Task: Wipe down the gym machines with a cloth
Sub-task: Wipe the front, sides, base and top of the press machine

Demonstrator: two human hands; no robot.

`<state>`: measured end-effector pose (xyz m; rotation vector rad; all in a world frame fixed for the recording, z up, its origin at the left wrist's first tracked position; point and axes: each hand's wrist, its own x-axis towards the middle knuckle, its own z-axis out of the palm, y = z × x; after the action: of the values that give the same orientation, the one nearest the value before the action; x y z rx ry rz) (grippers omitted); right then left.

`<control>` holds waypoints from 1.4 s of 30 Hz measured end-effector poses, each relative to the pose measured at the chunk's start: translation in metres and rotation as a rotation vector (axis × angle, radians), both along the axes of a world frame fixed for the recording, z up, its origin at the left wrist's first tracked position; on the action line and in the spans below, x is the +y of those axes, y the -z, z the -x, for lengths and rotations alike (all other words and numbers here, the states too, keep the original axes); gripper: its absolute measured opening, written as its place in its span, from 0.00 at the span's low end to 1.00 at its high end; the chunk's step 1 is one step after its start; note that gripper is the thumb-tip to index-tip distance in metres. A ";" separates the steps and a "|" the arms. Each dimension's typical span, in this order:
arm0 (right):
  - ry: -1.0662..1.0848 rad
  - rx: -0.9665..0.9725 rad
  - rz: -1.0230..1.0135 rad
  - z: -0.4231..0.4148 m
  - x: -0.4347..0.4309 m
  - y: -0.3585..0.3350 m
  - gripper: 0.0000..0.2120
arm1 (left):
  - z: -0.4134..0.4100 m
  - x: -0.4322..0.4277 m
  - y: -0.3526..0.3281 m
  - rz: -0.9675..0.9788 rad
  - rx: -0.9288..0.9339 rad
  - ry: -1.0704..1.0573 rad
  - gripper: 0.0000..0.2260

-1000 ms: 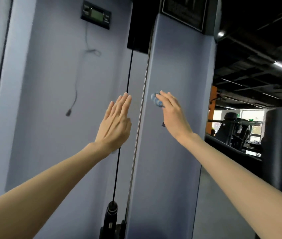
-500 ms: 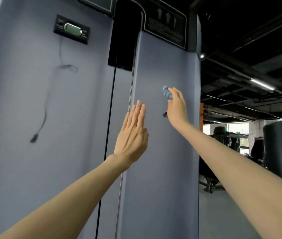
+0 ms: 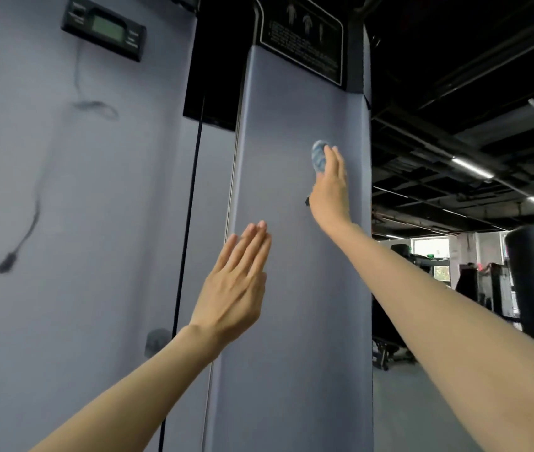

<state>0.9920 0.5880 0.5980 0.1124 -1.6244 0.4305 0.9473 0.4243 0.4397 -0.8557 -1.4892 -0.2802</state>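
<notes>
My right grip pinches the small blue cloth, bunched at its fingertips, against the grey machine panel. My left grip, lower and to its left, is flat-fingered and empty. At this reach my pressure is probably light, so the wad may slip free or skim the panel without cleaning it.
</notes>
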 end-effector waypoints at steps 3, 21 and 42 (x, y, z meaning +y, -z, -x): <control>0.012 -0.017 0.174 -0.001 -0.014 -0.009 0.28 | 0.000 0.001 0.001 -0.015 -0.002 0.026 0.25; 0.244 -0.132 -0.950 -0.012 -0.057 0.014 0.32 | -0.024 -0.088 -0.020 -0.077 0.143 -0.301 0.29; 0.043 0.046 0.172 -0.006 -0.058 0.016 0.24 | -0.013 -0.113 -0.036 -0.147 0.106 -0.424 0.32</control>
<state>0.9980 0.5296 0.5816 -0.0415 -1.5356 0.5285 0.9600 0.3116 0.4756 -0.4166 -1.4902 -0.0276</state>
